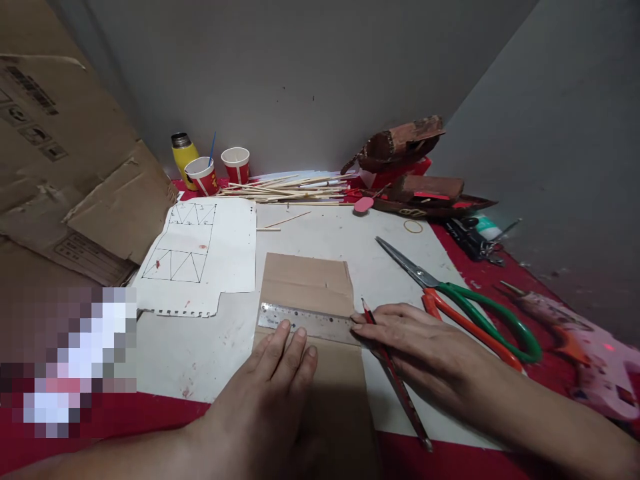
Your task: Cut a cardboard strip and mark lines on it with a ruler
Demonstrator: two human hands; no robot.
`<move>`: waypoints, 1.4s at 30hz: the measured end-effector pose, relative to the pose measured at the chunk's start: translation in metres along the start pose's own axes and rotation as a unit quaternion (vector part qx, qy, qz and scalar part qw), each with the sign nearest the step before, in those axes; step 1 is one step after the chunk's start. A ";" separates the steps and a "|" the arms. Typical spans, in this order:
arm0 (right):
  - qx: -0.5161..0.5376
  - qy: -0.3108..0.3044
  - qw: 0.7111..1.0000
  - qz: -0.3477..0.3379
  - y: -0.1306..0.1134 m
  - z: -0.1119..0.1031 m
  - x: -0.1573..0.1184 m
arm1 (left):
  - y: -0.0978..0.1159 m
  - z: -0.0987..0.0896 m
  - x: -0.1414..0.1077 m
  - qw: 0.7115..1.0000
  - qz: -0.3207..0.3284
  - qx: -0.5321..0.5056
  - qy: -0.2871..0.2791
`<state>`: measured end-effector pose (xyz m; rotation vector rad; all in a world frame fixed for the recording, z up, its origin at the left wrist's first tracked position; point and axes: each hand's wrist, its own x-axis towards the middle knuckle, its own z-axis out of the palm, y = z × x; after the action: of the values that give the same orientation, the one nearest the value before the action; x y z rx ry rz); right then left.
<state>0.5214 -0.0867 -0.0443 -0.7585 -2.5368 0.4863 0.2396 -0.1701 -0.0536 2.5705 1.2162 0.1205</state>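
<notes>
A clear ruler (310,323) lies across a strip of brown cardboard (307,280) on a white sheet. My left hand (280,373) lies flat on the cardboard, its fingertips at the ruler's lower edge. My right hand (420,347) is at the ruler's right end, fingers stretched toward it. A red and black pencil (397,383) is at my right fingers, its tip pointing up and away; it seems to be held between them.
Scissors with green and red handles (500,320) lie right. A white paper with drawn triangles (235,247) is left. Behind are wooden sticks (295,189), two paper cups (236,167), a yellow bottle (184,157), a pink eraser (363,206) and model boats (430,190). Cardboard (60,133) stands far left.
</notes>
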 end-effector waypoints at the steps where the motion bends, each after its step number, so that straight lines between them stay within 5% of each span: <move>1: 0.002 -0.001 1.000 0.002 0.000 0.000 0.000 | -0.001 0.001 0.000 1.000 0.001 0.000 0.001; 34: -0.012 0.019 1.000 0.016 -0.003 0.001 0.001 | 0.003 -0.018 0.013 0.985 0.037 0.165 0.020; 42: 0.006 0.014 0.999 0.028 -0.005 0.002 0.002 | 0.019 -0.030 0.026 0.967 0.034 0.252 -0.022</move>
<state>0.5167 -0.0898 -0.0432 -0.8287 -2.4910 0.5055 0.2643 -0.1552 -0.0209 3.0248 1.2727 -0.2667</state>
